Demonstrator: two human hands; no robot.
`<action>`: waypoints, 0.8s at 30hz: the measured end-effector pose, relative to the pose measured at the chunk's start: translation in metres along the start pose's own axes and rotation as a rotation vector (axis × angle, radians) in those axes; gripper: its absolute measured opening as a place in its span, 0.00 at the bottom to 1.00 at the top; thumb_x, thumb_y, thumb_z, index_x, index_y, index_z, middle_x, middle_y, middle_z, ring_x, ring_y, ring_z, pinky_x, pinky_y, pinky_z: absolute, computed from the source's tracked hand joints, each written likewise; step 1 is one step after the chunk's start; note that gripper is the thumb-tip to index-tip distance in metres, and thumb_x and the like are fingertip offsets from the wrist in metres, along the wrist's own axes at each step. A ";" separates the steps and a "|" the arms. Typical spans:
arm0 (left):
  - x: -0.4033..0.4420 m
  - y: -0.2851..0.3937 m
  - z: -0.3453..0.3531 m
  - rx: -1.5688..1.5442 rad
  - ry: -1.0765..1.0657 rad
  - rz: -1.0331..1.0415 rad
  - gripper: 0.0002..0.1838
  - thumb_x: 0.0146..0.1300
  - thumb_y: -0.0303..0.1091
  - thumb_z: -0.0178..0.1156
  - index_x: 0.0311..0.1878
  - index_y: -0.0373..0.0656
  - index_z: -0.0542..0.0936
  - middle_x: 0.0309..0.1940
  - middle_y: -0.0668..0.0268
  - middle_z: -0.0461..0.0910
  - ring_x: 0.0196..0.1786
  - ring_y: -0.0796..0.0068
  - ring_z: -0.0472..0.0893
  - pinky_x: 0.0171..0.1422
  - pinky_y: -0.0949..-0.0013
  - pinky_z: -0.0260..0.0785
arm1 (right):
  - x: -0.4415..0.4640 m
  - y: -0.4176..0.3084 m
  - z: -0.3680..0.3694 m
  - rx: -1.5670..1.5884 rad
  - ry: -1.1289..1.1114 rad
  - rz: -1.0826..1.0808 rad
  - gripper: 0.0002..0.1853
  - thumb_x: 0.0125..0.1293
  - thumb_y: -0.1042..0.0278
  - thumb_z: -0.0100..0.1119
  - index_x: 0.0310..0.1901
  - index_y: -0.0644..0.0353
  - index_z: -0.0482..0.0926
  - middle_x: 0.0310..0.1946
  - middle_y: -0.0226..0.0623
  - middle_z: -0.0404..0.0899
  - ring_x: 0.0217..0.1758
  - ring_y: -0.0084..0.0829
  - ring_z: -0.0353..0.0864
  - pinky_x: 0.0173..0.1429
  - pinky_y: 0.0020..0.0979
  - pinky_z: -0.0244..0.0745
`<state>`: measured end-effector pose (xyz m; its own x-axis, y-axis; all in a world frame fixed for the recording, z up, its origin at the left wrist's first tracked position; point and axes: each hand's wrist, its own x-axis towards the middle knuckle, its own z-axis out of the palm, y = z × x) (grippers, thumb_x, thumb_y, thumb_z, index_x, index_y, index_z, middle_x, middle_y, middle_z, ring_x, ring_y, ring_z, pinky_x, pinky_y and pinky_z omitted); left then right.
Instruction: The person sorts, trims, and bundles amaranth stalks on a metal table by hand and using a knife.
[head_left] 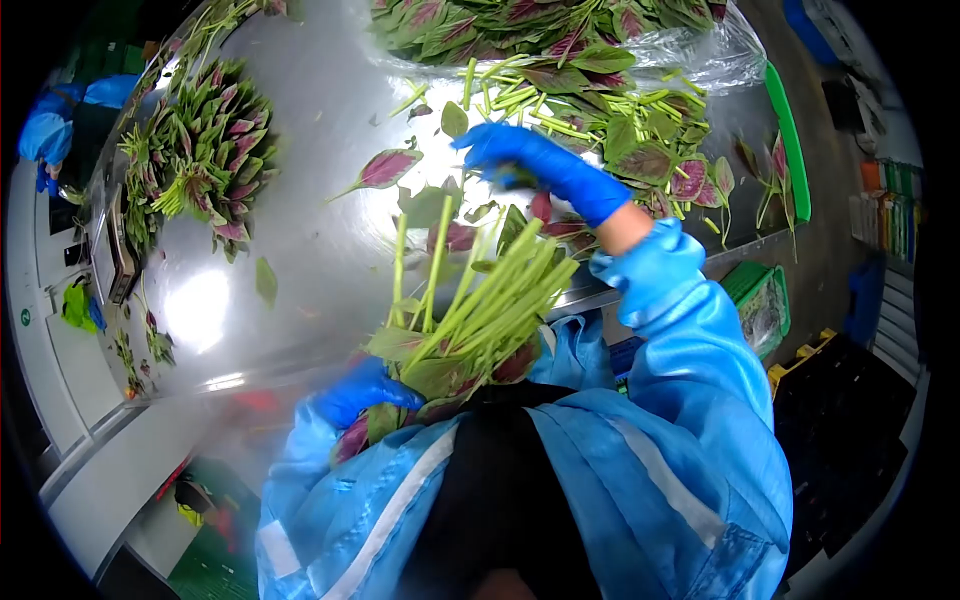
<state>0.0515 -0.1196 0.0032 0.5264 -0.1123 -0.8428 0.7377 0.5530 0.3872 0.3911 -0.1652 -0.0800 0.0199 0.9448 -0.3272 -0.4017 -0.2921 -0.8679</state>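
Observation:
My left hand (368, 392), in a blue glove, is closed around a bunch of red-and-green amaranth (500, 305) held against my front. The pale green stems point up and away; leaves hang below around the glove. My right hand (535, 165), also gloved in blue, is over the metal table with its fingers stretched to the left. A dark leafy bit shows under its palm, and I cannot tell if the hand touches it. Near the fingertips is a single green leaf (454, 120). Left of that lies a purple-centred leaf (388, 168).
Cut stems and loose leaves (640, 150) lie right of my hand. Behind them, clear plastic (735, 50) holds many more leaves. Amaranth bunches (215, 150) rest at the left of the metal table (320, 110). A green crate (770, 300) stands beyond the right edge. Another person (47, 130) is far left.

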 end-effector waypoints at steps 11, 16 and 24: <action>-0.006 -0.005 0.001 -0.053 0.052 0.010 0.37 0.50 0.15 0.63 0.67 0.37 0.66 0.56 0.60 0.77 0.56 0.69 0.77 0.61 0.70 0.70 | 0.020 0.007 -0.014 0.589 -0.391 -0.056 0.22 0.70 0.56 0.52 0.61 0.57 0.71 0.44 0.33 0.80 0.40 0.24 0.76 0.46 0.27 0.73; -0.007 -0.026 -0.012 -0.118 0.102 0.016 0.36 0.50 0.17 0.62 0.66 0.36 0.66 0.54 0.59 0.78 0.52 0.69 0.79 0.58 0.71 0.72 | -0.009 0.014 0.004 -0.083 0.242 -0.202 0.33 0.68 0.48 0.56 0.70 0.53 0.62 0.64 0.41 0.67 0.66 0.33 0.68 0.62 0.33 0.69; -0.007 -0.036 -0.015 -0.169 0.134 0.048 0.36 0.51 0.17 0.62 0.66 0.36 0.67 0.53 0.59 0.79 0.51 0.70 0.80 0.57 0.71 0.72 | -0.083 0.001 0.018 -0.531 0.135 -0.215 0.21 0.66 0.49 0.57 0.44 0.61 0.80 0.36 0.40 0.82 0.43 0.31 0.81 0.50 0.34 0.73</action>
<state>0.0151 -0.1263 -0.0108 0.4899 0.0220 -0.8715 0.6262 0.6866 0.3694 0.3726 -0.2410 -0.0474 0.1804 0.9739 -0.1380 0.1368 -0.1638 -0.9770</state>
